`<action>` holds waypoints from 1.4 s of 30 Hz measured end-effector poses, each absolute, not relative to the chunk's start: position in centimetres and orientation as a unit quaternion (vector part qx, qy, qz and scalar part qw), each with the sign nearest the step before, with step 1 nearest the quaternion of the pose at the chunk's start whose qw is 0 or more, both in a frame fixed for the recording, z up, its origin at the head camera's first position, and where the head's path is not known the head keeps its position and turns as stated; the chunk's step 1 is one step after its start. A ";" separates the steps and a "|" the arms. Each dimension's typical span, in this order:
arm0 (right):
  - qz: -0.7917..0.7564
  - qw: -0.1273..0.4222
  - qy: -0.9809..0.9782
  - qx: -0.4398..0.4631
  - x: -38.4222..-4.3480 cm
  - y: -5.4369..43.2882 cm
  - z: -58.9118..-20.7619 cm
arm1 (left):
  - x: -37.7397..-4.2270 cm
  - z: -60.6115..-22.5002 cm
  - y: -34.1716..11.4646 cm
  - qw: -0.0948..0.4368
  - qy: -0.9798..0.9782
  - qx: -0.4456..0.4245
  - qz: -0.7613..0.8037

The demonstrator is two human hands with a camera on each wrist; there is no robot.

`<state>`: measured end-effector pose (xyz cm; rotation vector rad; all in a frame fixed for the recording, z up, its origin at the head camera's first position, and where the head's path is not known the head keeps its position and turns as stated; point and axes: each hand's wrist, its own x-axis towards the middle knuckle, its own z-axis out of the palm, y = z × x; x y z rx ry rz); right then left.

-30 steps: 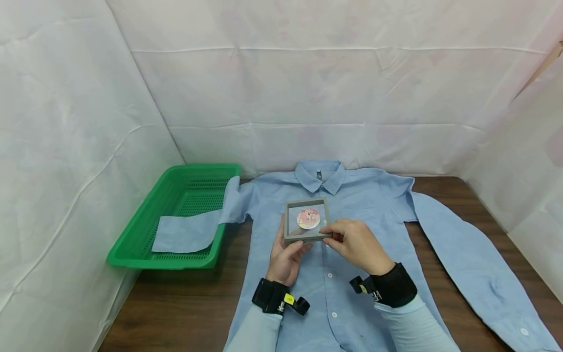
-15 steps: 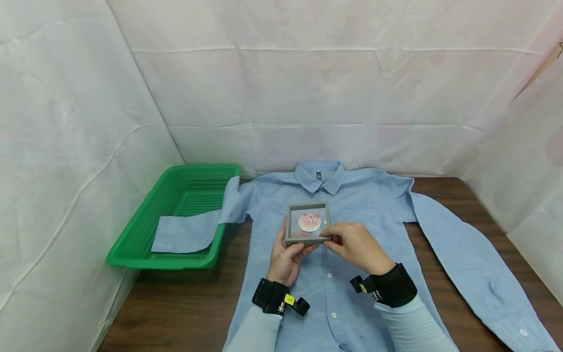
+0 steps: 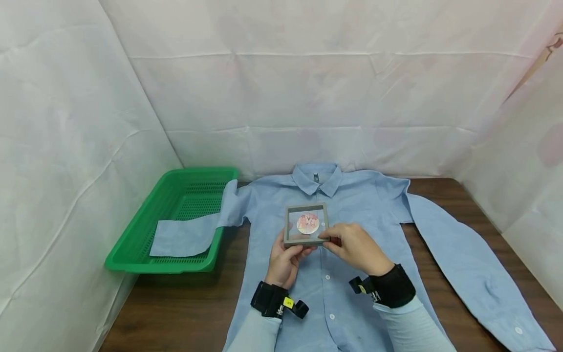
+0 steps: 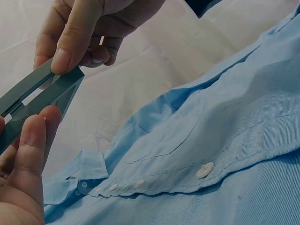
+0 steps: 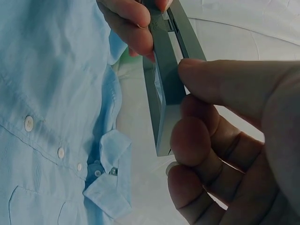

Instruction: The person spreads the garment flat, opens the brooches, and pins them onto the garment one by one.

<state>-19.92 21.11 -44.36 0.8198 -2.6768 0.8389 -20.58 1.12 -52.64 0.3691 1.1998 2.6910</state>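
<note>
The frame (image 3: pixel 304 242) is over the shirt (image 3: pixel 325 274), basket (image 3: pixel 167 268) left.

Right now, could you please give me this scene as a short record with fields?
Left hand: holds a grey square case with a clear window
Right hand: pinches the case's near right corner
Case shows: round pink-and-white disc
Beneath: light-blue cloth shirt, front upward, on dark brown wood-grained table
Left side: green rectangular plastic basket, one shirt sleeve lying in it

The head view shows one green basket (image 3: pixel 160 268) at left, one blue shirt (image 3: pixel 365 205) at centre and, below centre, one grey square case (image 3: pixel 303 242), one pink disc (image 3: pixel 308 223), one left hand (image 3: pixel 283 265), one right hand (image 3: pixel 357 248) and two black wristbands (image 3: pixel 392 285).
</note>
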 end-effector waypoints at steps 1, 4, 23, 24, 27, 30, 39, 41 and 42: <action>0.285 0.108 -0.911 0.279 -19.9 21.1 -44.4 | -20.6 -52.7 1.1 0.088 0.403 0.124 0.903; 0.286 0.104 -0.911 0.279 -19.9 21.2 -44.5 | -20.5 -52.8 1.1 0.092 0.405 0.118 0.902; 0.284 0.107 -0.913 0.274 -19.3 21.8 -43.1 | -20.3 -53.0 1.5 0.100 0.411 0.125 0.898; 0.282 0.110 -0.913 0.273 -19.2 21.9 -43.0 | -20.4 -53.0 1.5 0.101 0.413 0.128 0.896; 0.280 0.119 -0.914 0.269 -19.0 22.2 -42.7 | -20.4 -53.1 1.6 0.103 0.419 0.138 0.891; 0.279 0.132 -0.913 0.267 -18.9 22.6 -42.5 | -20.5 -53.2 1.8 0.110 0.427 0.149 0.885; 0.303 0.200 -0.895 0.257 -18.6 23.7 -41.7 | -20.4 -53.0 2.2 0.154 0.445 0.147 0.870; 0.306 0.222 -0.892 0.249 -18.7 24.0 -41.5 | -20.5 -53.0 2.2 0.158 0.447 0.157 0.866; 0.308 0.233 -0.890 0.243 -18.8 24.1 -41.5 | -20.5 -53.0 2.2 0.161 0.447 0.161 0.865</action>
